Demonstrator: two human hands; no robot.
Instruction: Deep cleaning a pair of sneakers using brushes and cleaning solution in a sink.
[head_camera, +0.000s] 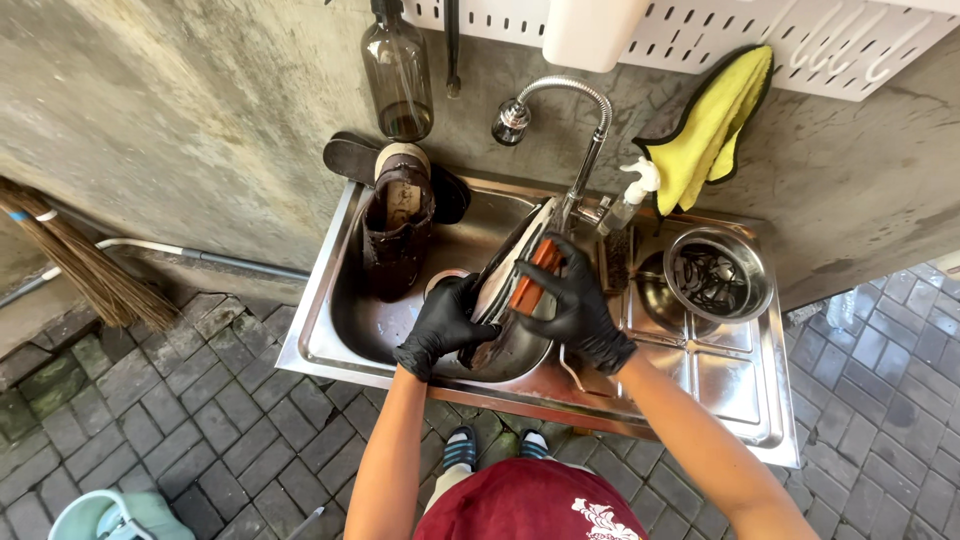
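Over a steel sink (330, 330), the black-gloved left hand (445, 325) grips a dark shoe (510, 290), toe toward the wall; the right hand (580, 305) fingers clasp an orange brush (530, 275).

Basin (350, 320) left blocked by boot (397, 235); faucet (585, 150) behind; drainboard (725, 385) front free.

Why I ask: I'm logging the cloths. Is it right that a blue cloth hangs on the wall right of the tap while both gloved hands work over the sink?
Not quite: the head view shows the cloth is yellow, not blue. It does hang right of the tap, and both gloved hands work over the sink.
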